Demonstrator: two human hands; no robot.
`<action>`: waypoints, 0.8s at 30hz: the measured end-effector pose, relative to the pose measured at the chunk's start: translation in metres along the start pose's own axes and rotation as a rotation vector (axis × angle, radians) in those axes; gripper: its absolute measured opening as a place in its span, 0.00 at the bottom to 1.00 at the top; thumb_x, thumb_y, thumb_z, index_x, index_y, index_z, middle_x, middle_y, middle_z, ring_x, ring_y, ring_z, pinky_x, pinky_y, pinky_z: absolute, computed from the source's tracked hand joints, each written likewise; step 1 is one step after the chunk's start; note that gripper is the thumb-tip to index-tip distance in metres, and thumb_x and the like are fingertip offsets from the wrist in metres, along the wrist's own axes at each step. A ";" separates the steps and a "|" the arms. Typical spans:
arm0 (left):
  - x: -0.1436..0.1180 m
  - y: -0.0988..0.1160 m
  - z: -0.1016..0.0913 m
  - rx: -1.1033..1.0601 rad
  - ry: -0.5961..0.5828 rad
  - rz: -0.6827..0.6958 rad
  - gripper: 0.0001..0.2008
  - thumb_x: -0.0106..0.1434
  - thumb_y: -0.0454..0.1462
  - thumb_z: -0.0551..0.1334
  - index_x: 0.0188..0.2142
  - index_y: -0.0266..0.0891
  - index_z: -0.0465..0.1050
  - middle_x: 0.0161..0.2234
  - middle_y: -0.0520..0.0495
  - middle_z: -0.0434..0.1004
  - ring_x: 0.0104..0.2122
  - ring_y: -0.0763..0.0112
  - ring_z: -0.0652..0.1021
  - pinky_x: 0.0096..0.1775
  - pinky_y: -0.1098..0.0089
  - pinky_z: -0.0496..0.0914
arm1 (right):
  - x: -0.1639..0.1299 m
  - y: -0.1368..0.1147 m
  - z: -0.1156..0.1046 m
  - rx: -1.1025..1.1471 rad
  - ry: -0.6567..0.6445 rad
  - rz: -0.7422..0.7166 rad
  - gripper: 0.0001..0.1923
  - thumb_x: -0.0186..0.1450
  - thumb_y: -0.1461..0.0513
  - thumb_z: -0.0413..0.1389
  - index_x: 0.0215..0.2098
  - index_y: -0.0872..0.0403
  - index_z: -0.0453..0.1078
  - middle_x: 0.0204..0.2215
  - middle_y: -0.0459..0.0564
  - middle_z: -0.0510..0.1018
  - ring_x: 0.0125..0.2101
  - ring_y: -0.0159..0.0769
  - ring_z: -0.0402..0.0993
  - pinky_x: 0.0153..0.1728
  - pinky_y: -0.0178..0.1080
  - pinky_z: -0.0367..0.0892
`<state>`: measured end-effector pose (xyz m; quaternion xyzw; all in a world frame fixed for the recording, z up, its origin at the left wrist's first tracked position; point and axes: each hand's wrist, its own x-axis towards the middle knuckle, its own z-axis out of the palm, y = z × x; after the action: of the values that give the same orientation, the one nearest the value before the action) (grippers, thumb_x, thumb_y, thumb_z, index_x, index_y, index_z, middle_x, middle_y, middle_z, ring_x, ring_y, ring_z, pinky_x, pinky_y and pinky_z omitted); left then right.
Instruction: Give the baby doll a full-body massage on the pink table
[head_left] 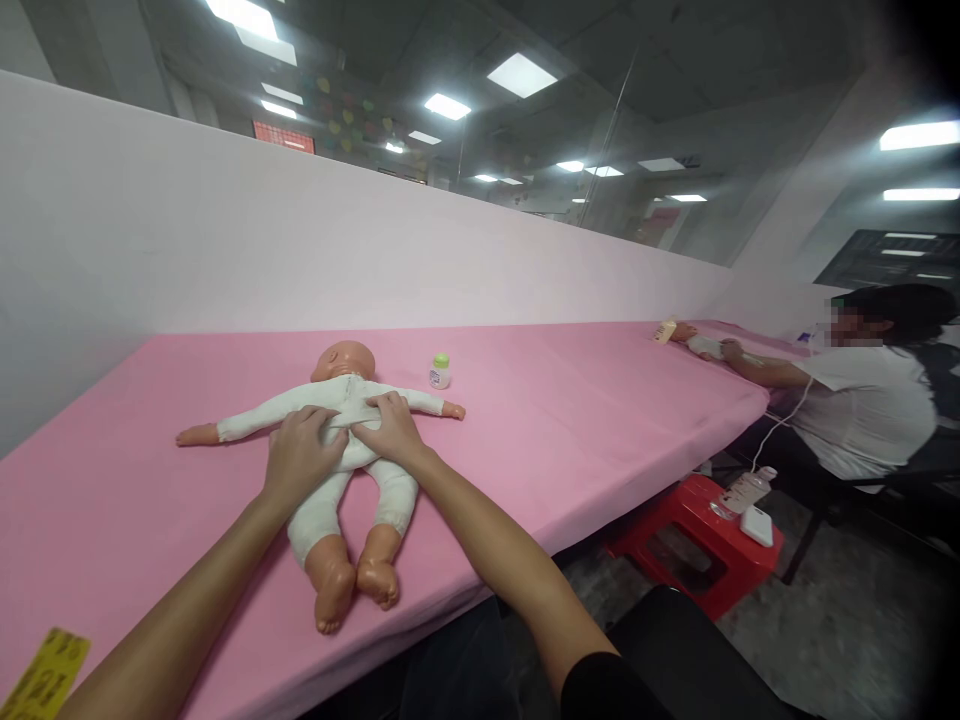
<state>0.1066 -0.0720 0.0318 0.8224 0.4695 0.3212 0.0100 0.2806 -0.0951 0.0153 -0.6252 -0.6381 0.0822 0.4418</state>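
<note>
A baby doll (pixel 352 395) with a white cloth body lies on its back on the pink-covered table (pixel 540 420). Its arms are spread wide and its feet point towards me. My left hand (pixel 304 450) lies on the left side of its belly, fingers apart and bent over the cloth. On the other side, my right hand (pixel 394 428) rests in the same way, with its fingers spread on the cloth. Both thumbs point inward and come close together mid-belly. Beyond the doll's arm on the right stands a small bottle with a green cap (pixel 440 371).
A white partition (pixel 337 250) runs behind the table. At the far right a person in a white shirt (pixel 862 400) reaches to another doll (pixel 705 346). Below, a red stool (pixel 697 540) holds a bottle (pixel 748 490) and a white device (pixel 757 526). A yellow tag (pixel 49 675) is at lower left.
</note>
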 end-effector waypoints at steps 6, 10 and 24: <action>-0.001 -0.002 0.003 -0.044 -0.038 -0.003 0.23 0.66 0.45 0.55 0.57 0.42 0.74 0.59 0.41 0.74 0.58 0.47 0.72 0.55 0.53 0.67 | 0.001 0.002 0.000 -0.010 -0.028 -0.019 0.22 0.63 0.54 0.66 0.52 0.54 0.75 0.51 0.55 0.74 0.57 0.48 0.69 0.62 0.48 0.66; 0.000 -0.003 0.002 -0.028 -0.035 0.005 0.20 0.66 0.45 0.56 0.51 0.41 0.75 0.54 0.40 0.78 0.55 0.47 0.75 0.52 0.54 0.68 | 0.001 0.000 -0.001 -0.024 -0.023 -0.005 0.17 0.62 0.54 0.66 0.47 0.50 0.76 0.47 0.53 0.75 0.54 0.47 0.71 0.59 0.47 0.69; -0.002 -0.004 0.001 -0.032 -0.033 0.030 0.22 0.67 0.45 0.54 0.56 0.42 0.75 0.58 0.41 0.76 0.59 0.49 0.73 0.55 0.54 0.67 | 0.002 0.004 0.002 -0.007 0.007 -0.045 0.18 0.62 0.53 0.65 0.48 0.52 0.78 0.47 0.54 0.77 0.53 0.47 0.74 0.58 0.47 0.71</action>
<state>0.1036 -0.0709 0.0288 0.8343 0.4516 0.3150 0.0260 0.2828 -0.0918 0.0127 -0.6125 -0.6509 0.0677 0.4434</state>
